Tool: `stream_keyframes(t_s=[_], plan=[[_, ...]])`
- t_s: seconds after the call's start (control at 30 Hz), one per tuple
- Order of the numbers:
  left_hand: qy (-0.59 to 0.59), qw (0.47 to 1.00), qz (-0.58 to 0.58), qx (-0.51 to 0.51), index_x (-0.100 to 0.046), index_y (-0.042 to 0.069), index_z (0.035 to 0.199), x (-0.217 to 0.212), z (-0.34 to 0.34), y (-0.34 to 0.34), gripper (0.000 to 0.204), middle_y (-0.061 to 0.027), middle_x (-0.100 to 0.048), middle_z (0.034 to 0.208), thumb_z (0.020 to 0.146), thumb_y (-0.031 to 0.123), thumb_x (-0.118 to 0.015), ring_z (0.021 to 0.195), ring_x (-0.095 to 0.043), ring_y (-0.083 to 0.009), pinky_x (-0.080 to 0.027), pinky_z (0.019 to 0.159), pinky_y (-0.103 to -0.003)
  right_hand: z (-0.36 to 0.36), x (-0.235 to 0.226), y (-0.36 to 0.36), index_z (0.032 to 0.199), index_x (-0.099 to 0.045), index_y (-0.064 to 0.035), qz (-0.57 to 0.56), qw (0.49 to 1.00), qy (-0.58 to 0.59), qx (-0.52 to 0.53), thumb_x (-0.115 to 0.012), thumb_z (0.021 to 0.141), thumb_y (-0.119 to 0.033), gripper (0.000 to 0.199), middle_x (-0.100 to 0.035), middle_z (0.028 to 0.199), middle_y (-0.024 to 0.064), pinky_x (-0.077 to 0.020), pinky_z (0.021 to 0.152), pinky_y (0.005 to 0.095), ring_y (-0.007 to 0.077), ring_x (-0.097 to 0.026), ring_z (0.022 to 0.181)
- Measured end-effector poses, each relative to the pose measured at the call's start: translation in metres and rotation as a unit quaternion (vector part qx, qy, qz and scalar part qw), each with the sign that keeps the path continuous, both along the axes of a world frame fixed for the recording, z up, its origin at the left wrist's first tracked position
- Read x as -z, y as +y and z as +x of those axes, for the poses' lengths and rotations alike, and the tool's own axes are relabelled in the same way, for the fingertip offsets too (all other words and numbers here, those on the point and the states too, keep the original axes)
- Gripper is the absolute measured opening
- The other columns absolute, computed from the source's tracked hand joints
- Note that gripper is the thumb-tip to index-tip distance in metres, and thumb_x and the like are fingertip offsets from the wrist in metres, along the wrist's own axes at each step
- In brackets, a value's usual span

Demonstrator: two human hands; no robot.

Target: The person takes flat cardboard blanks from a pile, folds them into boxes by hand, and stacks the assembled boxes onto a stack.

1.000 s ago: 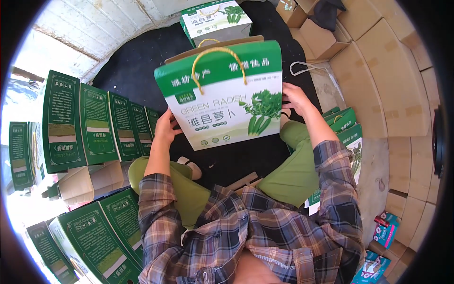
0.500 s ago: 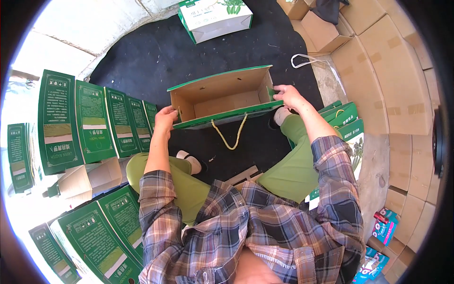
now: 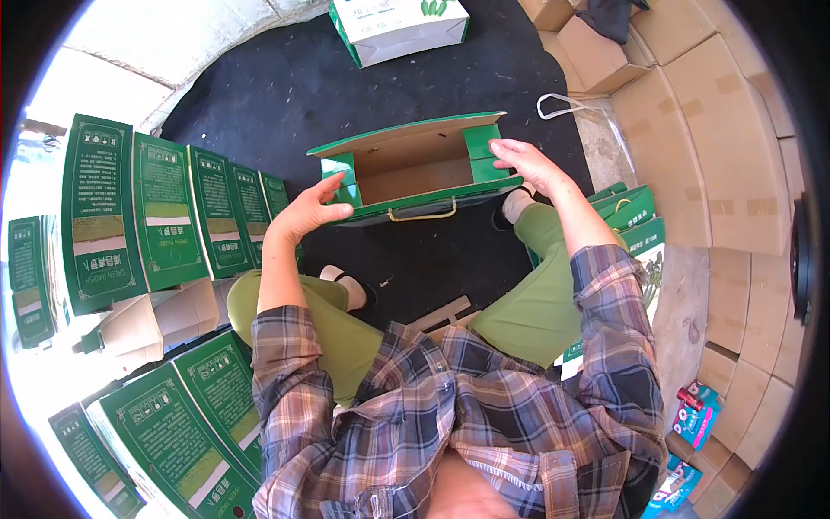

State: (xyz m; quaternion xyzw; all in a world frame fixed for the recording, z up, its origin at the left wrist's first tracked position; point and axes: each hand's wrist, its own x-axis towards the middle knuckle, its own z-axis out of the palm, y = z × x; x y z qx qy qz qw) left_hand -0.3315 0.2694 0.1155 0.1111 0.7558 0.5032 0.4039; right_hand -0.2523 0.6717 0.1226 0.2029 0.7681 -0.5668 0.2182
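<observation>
An open green gift carton (image 3: 413, 179) with a bare brown cardboard inside stands on the black sheet before me. Its two short end flaps, the left flap (image 3: 340, 173) and the right flap (image 3: 484, 149), lean in over the opening. At the left end is my left hand (image 3: 309, 210), thumb and fingers apart beside the flap. My right hand (image 3: 529, 164) is at the right end, fingers stretched out against the right flap. A yellow cord handle (image 3: 424, 214) runs along the near side. The long far flap (image 3: 406, 134) stands raised.
Rows of green cartons (image 3: 173, 216) stand at my left, with more green cartons (image 3: 164, 432) nearer. A white-and-green carton (image 3: 411, 39) sits at the far side. Stacked brown boxes (image 3: 735, 130) line the right. Green cartons (image 3: 635, 221) lean by my right knee.
Both end flaps have folded inward over the carton's opening. My hands have shifted along its ends, the left one opening its fingers. The cord handle no longer hangs in a long loop.
</observation>
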Motion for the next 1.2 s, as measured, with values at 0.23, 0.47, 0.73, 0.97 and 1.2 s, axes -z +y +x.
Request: stream_keyframes(t_s=[0.23, 0.47, 0.73, 0.97, 1.2], plan=[[0.131, 0.986, -0.077, -0.063, -0.049, 0.004, 0.13, 0.031, -0.007, 0.01, 0.065, -0.0194, -0.054, 0.127, 0.074, 0.024, -0.075, 0.117, -0.052, -0.0277, -0.043, 0.096, -0.035, -0.002, 0.017, 0.007, 0.131, -0.047, -0.0058, -0.043, 0.999, 0.024, 0.006, -0.058, 0.089, -0.043, 0.057, -0.051, 0.13, 0.0123, -0.0396, 0.096, 0.0362, 0.0233, -0.05, 0.118], [0.385, 0.89, -0.186, -0.157, -0.06, 0.01, 0.113, 0.058, 0.004, 0.028, 0.045, -0.0144, -0.055, 0.107, 0.072, 0.022, -0.075, 0.1, -0.055, -0.0331, -0.048, 0.085, -0.041, 0.016, 0.01, -0.033, 0.127, -0.049, -0.0085, 0.452, 0.857, 0.21, -0.134, -0.074, 0.069, -0.012, 0.064, -0.04, 0.136, 0.0136, -0.0427, 0.097, 0.0407, 0.0318, -0.041, 0.123], [0.496, 0.832, -0.24, -0.065, -0.063, 0.013, 0.102, 0.064, 0.018, 0.044, 0.033, -0.0089, -0.053, 0.111, 0.071, 0.014, -0.072, 0.105, -0.052, -0.0295, -0.049, 0.082, -0.041, 0.028, 0.019, -0.051, 0.135, -0.036, -0.0074, 0.506, 0.8, 0.204, -0.249, -0.082, 0.057, -0.013, 0.091, -0.039, 0.136, 0.011, -0.0396, 0.099, 0.0412, 0.0299, -0.035, 0.127], [0.46, 0.845, -0.273, 0.029, -0.049, 0.013, 0.123, 0.039, 0.041, 0.062, 0.079, -0.0084, -0.045, 0.122, 0.054, 0.024, -0.085, 0.117, -0.042, -0.0297, -0.043, 0.09, -0.047, 0.025, 0.021, -0.048, 0.131, -0.041, -0.0065, 0.495, 0.807, 0.207, -0.247, -0.082, 0.057, -0.011, 0.085, -0.041, 0.133, 0.0099, -0.0408, 0.096, 0.0405, 0.0284, -0.037, 0.125], [0.44, 0.851, -0.285, 0.045, -0.05, 0.015, 0.123, 0.035, 0.037, 0.061, 0.073, -0.007, -0.047, 0.118, 0.057, 0.017, -0.081, 0.116, -0.044, -0.0287, -0.04, 0.089, -0.055, 0.022, 0.016, -0.05, 0.127, -0.044, -0.0059, 0.487, 0.813, 0.21, -0.24, -0.081, 0.056, -0.008, 0.08, -0.045, 0.129, 0.0084, -0.0419, 0.094, 0.0399, 0.0277, -0.04, 0.121]])
